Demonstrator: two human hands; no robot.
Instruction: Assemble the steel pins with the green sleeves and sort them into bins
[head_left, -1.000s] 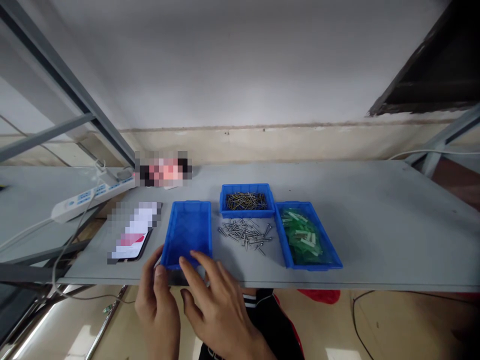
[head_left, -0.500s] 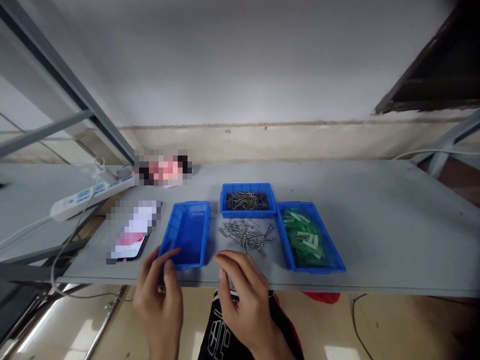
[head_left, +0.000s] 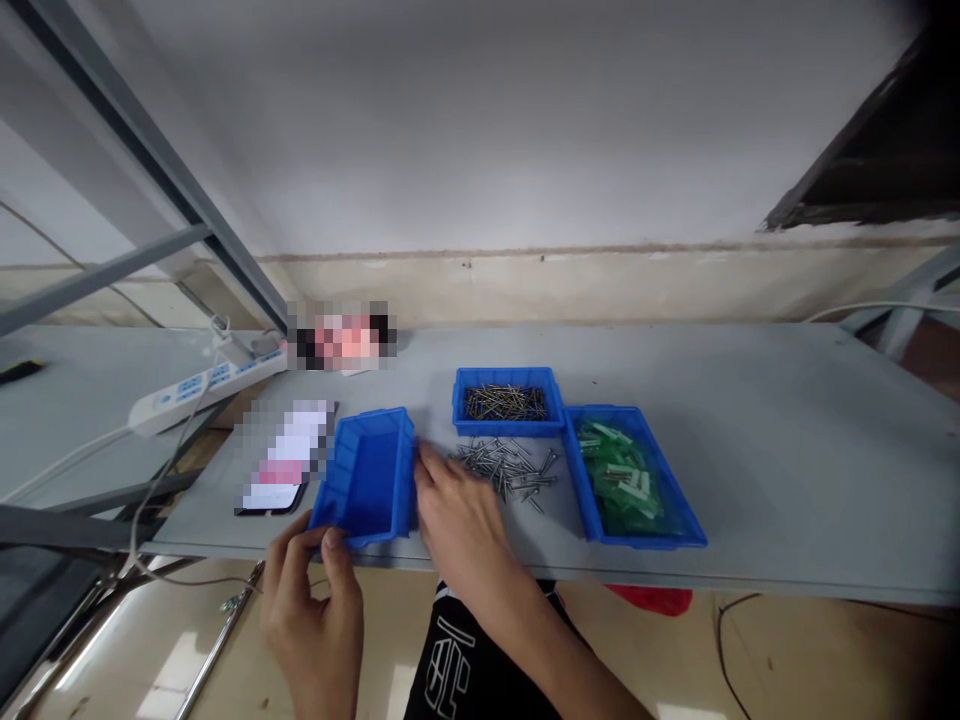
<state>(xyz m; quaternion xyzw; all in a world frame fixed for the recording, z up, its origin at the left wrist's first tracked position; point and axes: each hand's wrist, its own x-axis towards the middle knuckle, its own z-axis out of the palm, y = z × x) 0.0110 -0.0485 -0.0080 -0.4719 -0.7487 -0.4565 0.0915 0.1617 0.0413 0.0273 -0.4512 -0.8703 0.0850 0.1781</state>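
A blue plastic tray (head_left: 367, 480) with a bare inside stands near the table's front edge, turned slightly. My left hand (head_left: 311, 590) grips its near left corner, with fingers and thumb at the rim. Along the tray's right wall lies my right hand (head_left: 457, 510), palm down, fingers stretched forward beside it; whether the fingertips press on the wall is hard to tell. Just right of those fingers is a loose pile of silvery screws (head_left: 514, 465) on the table.
Behind the pile stands a blue tray of thin, darker screws (head_left: 504, 402). On the right, another blue tray (head_left: 686, 537) holds green plastic bags with pale pieces. A phone (head_left: 289, 460) lies left, near a power strip (head_left: 202, 388). The grey table's front edge (head_left: 750, 582) runs close by.
My right hand has moved forward and left to the tray's right side. My left hand has closed on the near left corner, and the tray has turned slightly.
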